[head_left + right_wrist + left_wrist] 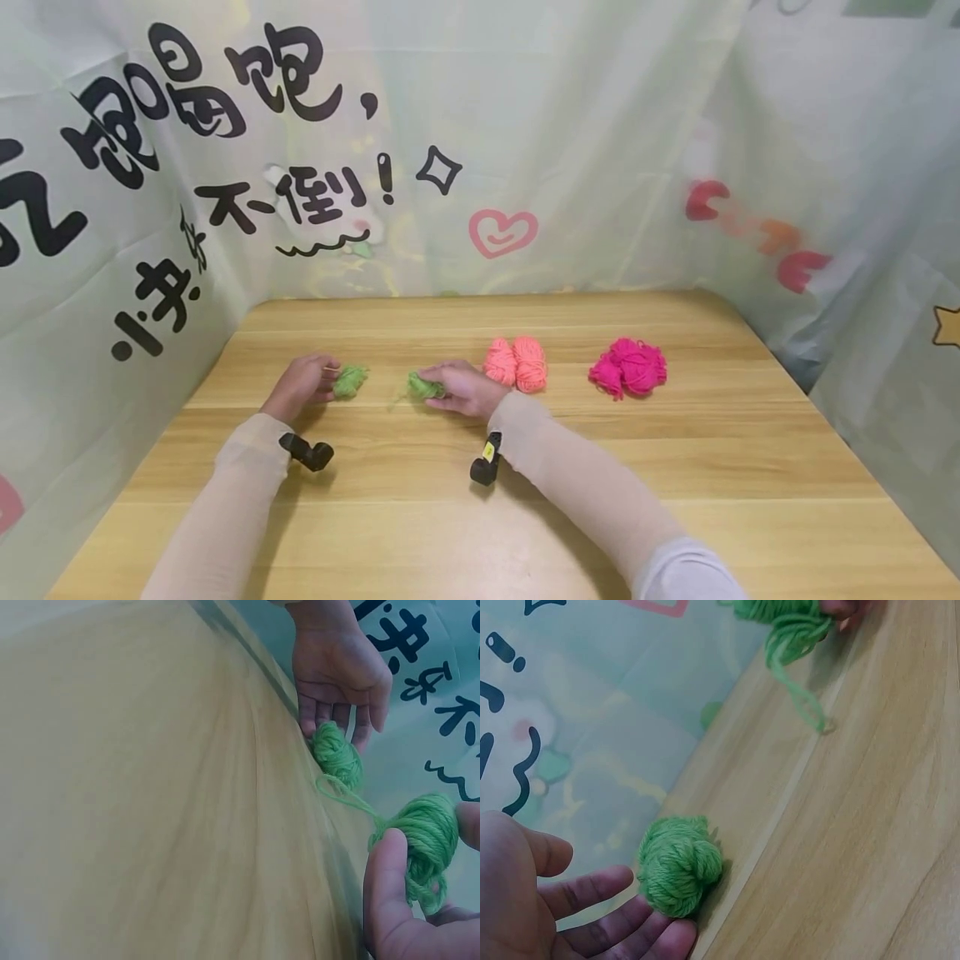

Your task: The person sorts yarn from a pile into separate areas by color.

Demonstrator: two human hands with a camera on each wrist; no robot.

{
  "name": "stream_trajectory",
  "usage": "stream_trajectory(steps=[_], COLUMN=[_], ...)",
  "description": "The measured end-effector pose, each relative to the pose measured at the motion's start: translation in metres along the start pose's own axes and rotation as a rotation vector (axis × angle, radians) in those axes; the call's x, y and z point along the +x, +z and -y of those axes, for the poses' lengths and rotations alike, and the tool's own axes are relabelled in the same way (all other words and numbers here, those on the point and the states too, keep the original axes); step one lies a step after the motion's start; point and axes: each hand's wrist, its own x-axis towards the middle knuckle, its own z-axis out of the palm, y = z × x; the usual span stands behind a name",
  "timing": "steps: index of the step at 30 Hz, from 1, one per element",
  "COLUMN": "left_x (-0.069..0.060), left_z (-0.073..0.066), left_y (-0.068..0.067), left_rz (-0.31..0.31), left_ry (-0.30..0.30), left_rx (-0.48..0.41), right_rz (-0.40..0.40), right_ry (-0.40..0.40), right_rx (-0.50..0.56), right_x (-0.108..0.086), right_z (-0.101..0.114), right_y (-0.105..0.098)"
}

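On the left of the table lies a small green yarn ball (pixel 349 382). My left hand (pixel 305 385) is beside it, its fingers nearly straight and touching or very close to the yarn (pixel 679 866). A second green yarn ball (pixel 425 386) is held by my right hand (pixel 467 389), pinched between thumb and fingers. In the right wrist view this held yarn ball (pixel 421 836) has a loose strand trailing toward the other ball. Part of it is hidden behind the fingers.
Two coral yarn balls (pixel 516 364) sit side by side just behind my right wrist. Farther right is a magenta yarn bundle (pixel 630 367). A printed cloth (pixel 585 150) hangs around the back and sides of the wooden table (pixel 420 533).
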Motion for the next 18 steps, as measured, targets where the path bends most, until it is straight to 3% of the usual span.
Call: stream_trajectory(steps=[8, 18], left_x=[-0.001, 0.001], left_z=[-0.001, -0.001], left_y=[0.001, 0.002], left_rz=[-0.005, -0.008], left_ry=[-0.011, -0.009], left_rx=[0.011, 0.021], right_rz=[-0.023, -0.099], right_ry=[-0.033, -0.056], right_rx=[0.008, -0.055], right_x=[0.013, 0.027], right_z=[0.001, 0.002], right_y=[0.009, 0.021])
